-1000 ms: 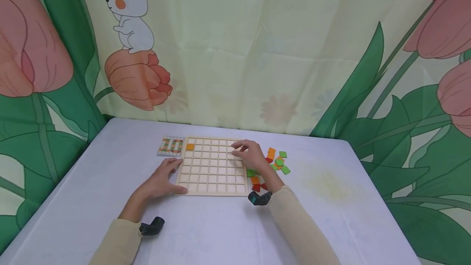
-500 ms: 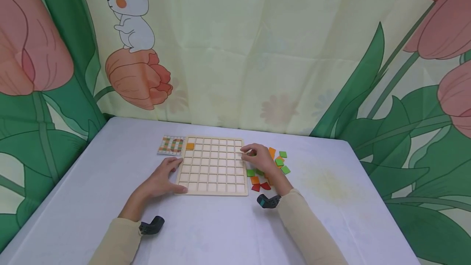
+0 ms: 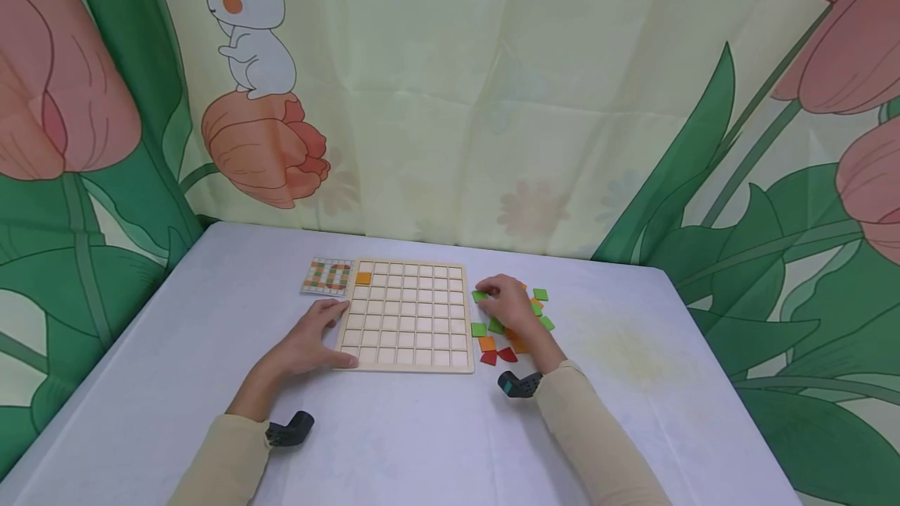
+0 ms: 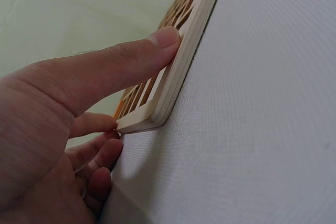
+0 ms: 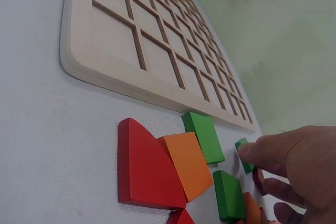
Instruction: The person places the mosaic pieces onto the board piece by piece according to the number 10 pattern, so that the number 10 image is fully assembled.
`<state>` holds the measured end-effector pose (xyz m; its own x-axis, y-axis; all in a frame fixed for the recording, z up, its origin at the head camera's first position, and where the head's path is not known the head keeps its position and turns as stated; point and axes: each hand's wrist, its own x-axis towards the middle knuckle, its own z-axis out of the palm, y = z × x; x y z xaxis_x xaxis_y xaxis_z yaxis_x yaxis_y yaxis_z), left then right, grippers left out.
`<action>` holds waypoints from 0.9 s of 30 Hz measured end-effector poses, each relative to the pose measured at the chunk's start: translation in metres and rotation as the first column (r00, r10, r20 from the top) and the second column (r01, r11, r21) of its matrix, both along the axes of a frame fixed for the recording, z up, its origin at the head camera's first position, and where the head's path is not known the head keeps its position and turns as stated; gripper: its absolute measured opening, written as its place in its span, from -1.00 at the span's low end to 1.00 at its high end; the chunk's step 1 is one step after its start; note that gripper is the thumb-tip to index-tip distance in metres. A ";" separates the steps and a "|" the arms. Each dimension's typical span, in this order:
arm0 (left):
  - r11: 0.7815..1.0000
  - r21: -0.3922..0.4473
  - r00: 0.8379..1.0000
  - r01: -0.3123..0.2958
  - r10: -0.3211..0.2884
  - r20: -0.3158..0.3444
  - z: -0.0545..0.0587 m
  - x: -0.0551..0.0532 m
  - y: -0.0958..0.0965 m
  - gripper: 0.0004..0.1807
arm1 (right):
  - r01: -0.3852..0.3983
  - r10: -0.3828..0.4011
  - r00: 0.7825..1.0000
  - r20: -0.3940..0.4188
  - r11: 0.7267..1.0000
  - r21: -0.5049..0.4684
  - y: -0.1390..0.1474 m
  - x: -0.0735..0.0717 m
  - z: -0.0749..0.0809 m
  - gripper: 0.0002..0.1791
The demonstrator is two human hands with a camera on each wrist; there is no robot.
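A wooden grid board (image 3: 415, 369) lies on the table, with one orange tile (image 3: 362, 279) in a cell near its far left corner. My left hand (image 3: 307, 340) holds the board's left side; in the left wrist view the thumb (image 4: 165, 38) rests on top of the rim and the fingers are at the edge. Beside the board's right edge, my right hand (image 3: 509, 303) pinches a green tile (image 3: 480, 297) between thumb and bent fingers, down at the table. In the right wrist view the thumb partly covers this green tile (image 5: 242, 142).
Loose tiles lie right of the board, some under the right hand: green (image 3: 540, 294), orange (image 3: 487, 343) and red wedge-shaped ones (image 3: 507, 354). A pattern card (image 3: 326, 277) lies against the board's upper left. White cloth (image 3: 408, 436) covers the table; a printed curtain hangs behind.
My right hand has moved right, from above the board's right columns to the green tile beside the board, and its fingers now close on it. My left hand has stayed on the board.
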<state>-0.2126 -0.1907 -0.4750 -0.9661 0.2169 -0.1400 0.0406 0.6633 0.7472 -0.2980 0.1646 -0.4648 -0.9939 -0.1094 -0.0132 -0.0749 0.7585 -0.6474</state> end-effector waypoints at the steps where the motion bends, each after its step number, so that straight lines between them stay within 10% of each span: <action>1: 1.000 0.000 1.000 -0.001 0.001 0.002 0.000 0.000 0.000 0.20 | 0.006 -0.006 1.000 0.004 1.000 0.007 0.000 0.000 0.000 -0.66; 27: 1.000 -0.012 1.000 -0.008 0.008 0.016 0.000 0.000 0.000 0.19 | -0.060 0.070 0.997 -0.041 0.979 0.193 0.004 -0.005 -0.003 -0.72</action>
